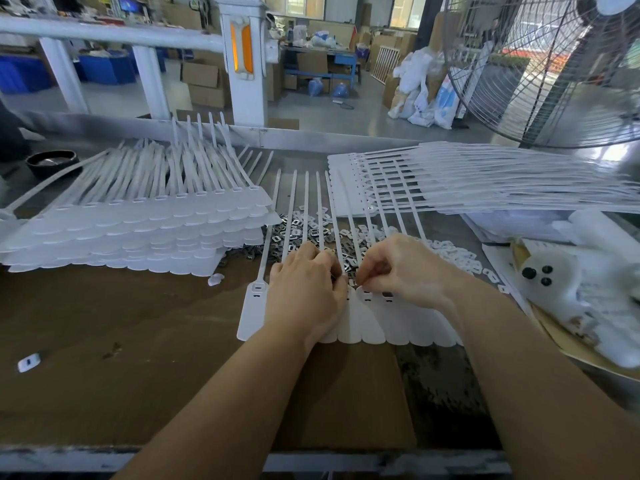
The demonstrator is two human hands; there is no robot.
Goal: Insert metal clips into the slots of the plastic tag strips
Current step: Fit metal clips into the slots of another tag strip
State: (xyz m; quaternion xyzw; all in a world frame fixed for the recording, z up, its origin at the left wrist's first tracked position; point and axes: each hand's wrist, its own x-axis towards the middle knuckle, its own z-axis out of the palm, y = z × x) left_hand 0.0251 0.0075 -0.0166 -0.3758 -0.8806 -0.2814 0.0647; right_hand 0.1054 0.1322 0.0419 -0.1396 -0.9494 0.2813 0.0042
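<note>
White strip stacks flank the clip pile — fan right.

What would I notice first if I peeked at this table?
Probably the two hands, left hand and right hand, meeting in the middle over a white plastic tag strip, fingers curled together at its slots. Just behind them glitters a pile of small metal clips. Tall stacks of white tag strips sit at the left, and a big wire fan looms at the upper right.
</note>
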